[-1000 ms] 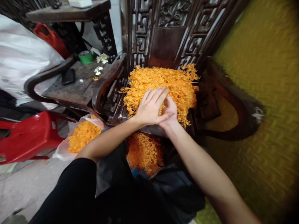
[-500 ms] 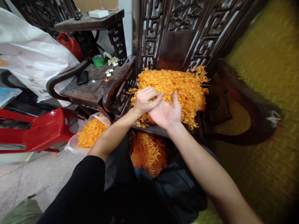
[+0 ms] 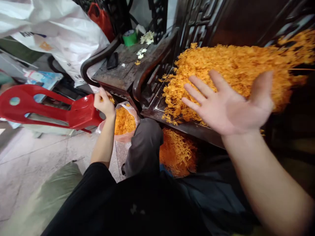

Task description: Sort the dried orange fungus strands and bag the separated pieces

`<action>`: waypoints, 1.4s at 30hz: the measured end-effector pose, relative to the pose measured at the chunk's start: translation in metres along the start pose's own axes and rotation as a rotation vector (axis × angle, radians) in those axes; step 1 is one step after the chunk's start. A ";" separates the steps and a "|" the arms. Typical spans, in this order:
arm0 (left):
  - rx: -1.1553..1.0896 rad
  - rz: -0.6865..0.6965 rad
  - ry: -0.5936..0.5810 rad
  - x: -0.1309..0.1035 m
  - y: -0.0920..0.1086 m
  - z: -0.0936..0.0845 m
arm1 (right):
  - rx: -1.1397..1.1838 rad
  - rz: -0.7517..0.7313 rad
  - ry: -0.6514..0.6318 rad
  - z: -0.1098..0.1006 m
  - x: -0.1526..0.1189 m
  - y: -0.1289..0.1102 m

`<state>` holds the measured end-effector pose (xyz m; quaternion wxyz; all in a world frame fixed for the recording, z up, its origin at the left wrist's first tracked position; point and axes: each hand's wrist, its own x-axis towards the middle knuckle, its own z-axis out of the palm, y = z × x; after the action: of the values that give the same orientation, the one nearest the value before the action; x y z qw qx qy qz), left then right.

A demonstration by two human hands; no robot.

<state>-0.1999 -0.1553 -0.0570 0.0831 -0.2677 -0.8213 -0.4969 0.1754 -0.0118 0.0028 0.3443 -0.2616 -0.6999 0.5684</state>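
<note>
My left hand (image 3: 105, 103) is closed, with bits of orange plastic flowers showing at its fingers. It hangs above and left of a clear plastic bag (image 3: 126, 137) on the floor, which holds loose orange flower pieces (image 3: 125, 120). My right hand (image 3: 233, 106) is open, palm up and fingers spread, with nothing in it. Behind that hand, a big heap of orange plastic flower sprays (image 3: 221, 62) covers the seat of a dark carved wooden chair (image 3: 197, 132). Below the seat edge, thin orange stems (image 3: 180, 150) lie in a container that is mostly hidden.
Left of the bag is a red plastic chair (image 3: 83, 111). A second wooden chair (image 3: 113, 77) bears a green tape roll (image 3: 130, 38), a black phone-like object (image 3: 112, 61) and white flower pieces (image 3: 147, 37). Behind stands a large white sack (image 3: 66, 42). A green sack-like thing (image 3: 59, 186) lies at lower left.
My hands were together over the heap; now they are apart. The left has swung left and down toward the bag, holding flower bits. The right has opened out. The view has turned left.
</note>
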 end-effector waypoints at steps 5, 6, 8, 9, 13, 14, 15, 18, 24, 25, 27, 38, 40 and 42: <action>0.457 -0.172 -0.240 -0.049 -0.100 0.002 | 0.034 -0.039 -0.059 -0.007 -0.001 -0.005; 0.460 -0.180 -0.287 -0.059 -0.110 0.006 | 0.033 -0.037 -0.065 -0.007 0.002 0.002; 0.475 -0.188 -0.353 -0.069 -0.124 0.012 | -0.011 -0.030 -0.056 -0.004 0.009 0.025; 0.481 -0.187 -0.373 -0.070 -0.129 0.013 | -0.067 -0.033 -0.050 -0.001 0.011 0.040; 0.500 -0.131 -0.405 -0.058 -0.144 0.010 | -0.862 0.006 -0.187 0.030 0.005 0.103; 0.506 -0.104 -0.398 -0.054 -0.148 0.008 | -1.048 0.014 -0.301 0.041 0.002 0.114; 0.507 -0.076 -0.383 -0.052 -0.151 0.005 | -1.167 0.019 -0.381 0.051 -0.002 0.124; 0.462 -0.011 -0.306 -0.051 -0.157 -0.003 | -1.279 0.039 -0.456 0.072 -0.012 0.143; 0.246 0.178 -0.119 -0.075 -0.127 -0.018 | -1.228 0.044 -0.518 0.057 -0.013 0.140; 0.177 0.219 -0.091 -0.079 -0.116 -0.019 | -1.227 0.036 -0.514 0.050 -0.010 0.134; -0.013 0.344 -0.048 -0.086 -0.088 -0.017 | -1.186 0.002 -0.415 0.032 -0.002 0.118; 0.115 0.925 -1.025 -0.125 0.152 0.136 | -0.685 -0.318 0.582 -0.053 0.024 0.021; 0.328 0.917 -1.150 -0.135 0.167 0.182 | -0.666 -0.346 0.663 -0.058 0.029 0.014; 0.365 0.964 -1.026 -0.140 0.167 0.215 | -0.577 -0.361 0.759 -0.067 0.033 0.013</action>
<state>0.0332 0.0405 -0.0901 -0.0596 -0.7812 -0.6173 -0.0721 0.2062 0.0573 0.0041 0.5808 -0.4091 -0.6879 0.1486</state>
